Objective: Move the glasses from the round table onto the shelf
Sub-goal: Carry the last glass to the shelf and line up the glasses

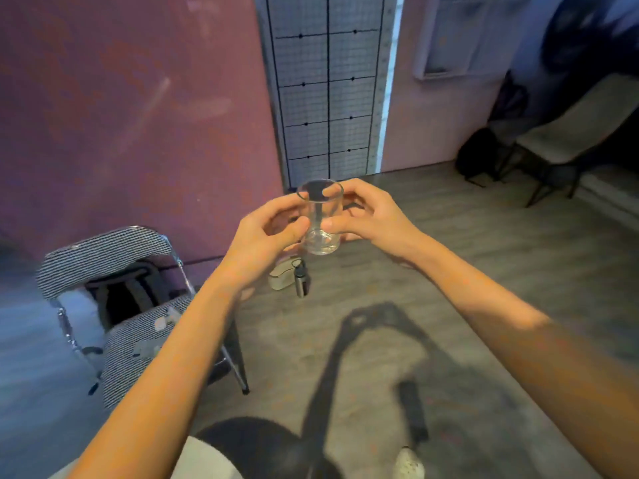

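Two forearms (166, 357) (501, 305), two hands (269, 231) (373, 216) round one clear glass (320, 233)

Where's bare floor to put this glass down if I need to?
The widest bare floor lies right of the glass, between your right hand and the dark bags by the far wall. Another patch sits between the folding chair and your shoe. Crowded under your left hand: a white case and a small metal bottle.

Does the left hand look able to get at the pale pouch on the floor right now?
Probably not at once: the left hand holds the glass together with the right hand, and the pale pouch lies well below.
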